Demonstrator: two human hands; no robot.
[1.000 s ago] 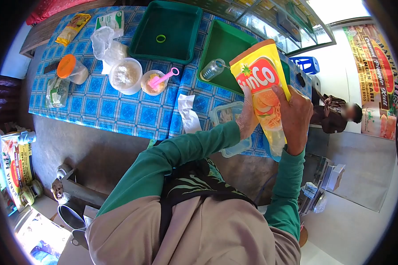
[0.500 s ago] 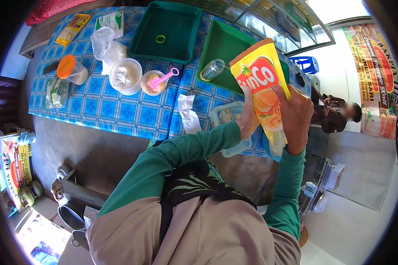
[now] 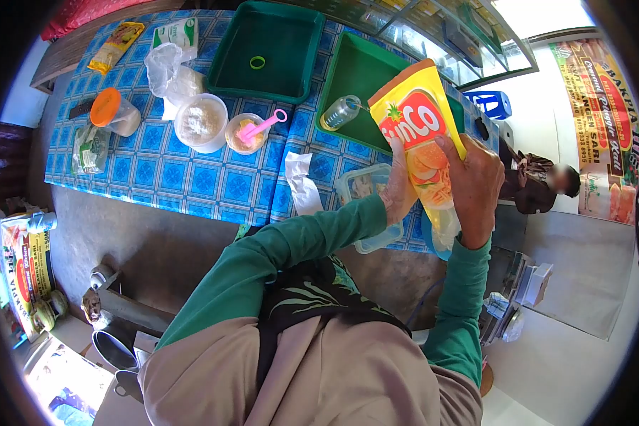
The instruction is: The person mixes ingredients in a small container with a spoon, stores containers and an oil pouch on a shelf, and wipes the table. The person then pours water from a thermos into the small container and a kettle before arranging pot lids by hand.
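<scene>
Between my two hands is a yellow pouch (image 3: 420,121) with a red label, held tilted above the table's right part. My left hand (image 3: 399,186) grips its left side, and my right hand (image 3: 478,186) wraps round its right side with the thumb on the front. A clear plastic container (image 3: 366,182) lies below and left of the pouch, partly hidden by my left hand and sleeve. Behind the pouch, a green tray (image 3: 362,64) holds a clear bottle (image 3: 341,111) lying on its side.
On the blue checked table (image 3: 184,174) are a dark green tray (image 3: 266,50), a white tub of powder (image 3: 201,123), a small cup with a pink utensil (image 3: 246,133), an orange-lidded jar (image 3: 115,112) and white paper (image 3: 302,183). A person (image 3: 539,182) is at the right.
The pouch's top edge has shifted slightly upward while both hands keep their grip on it. Everything on the table stays where it was.
</scene>
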